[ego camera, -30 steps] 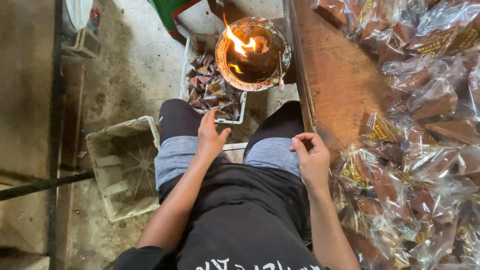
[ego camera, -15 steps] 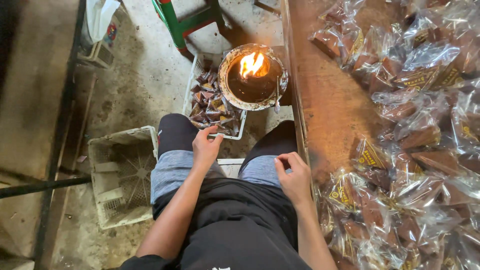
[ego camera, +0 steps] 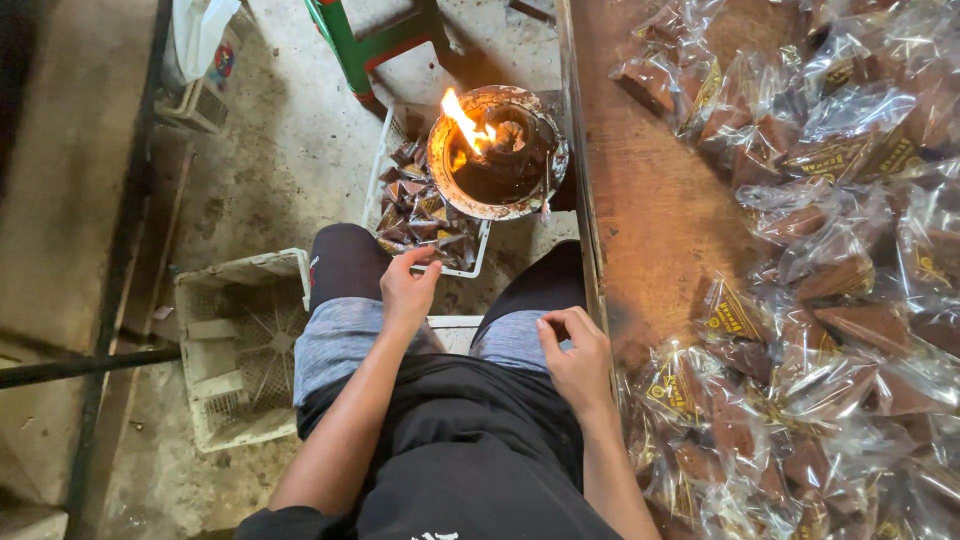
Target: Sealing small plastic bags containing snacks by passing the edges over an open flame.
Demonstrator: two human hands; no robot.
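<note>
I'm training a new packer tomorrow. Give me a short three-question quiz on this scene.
1. True or false: the flame burns in a round pot in front of the knees.
2. Which hand lies closer to the wooden table: the left hand or the right hand?
3. What fills the small white tray under the pot? A) clear packets of brown pieces B) green bottles C) coins

Key: 1 true; 2 the right hand; 3 A
</note>
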